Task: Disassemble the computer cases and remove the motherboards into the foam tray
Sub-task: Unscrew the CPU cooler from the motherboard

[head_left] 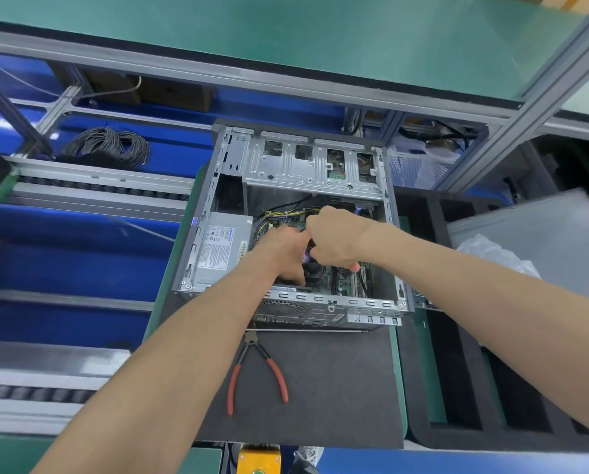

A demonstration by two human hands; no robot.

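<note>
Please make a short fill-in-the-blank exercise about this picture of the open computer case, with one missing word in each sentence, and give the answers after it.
1. Both hands, the left hand and the right hand, reach inside the open computer ____.
2. The pliers on the dark mat have handles of ____ colour.
3. Nobody holds the pliers; they lie ____ the case, on the person's side of it.
4. The silver power supply sits at the ____ side of the case.

Answers: case; red; outside; left
</note>
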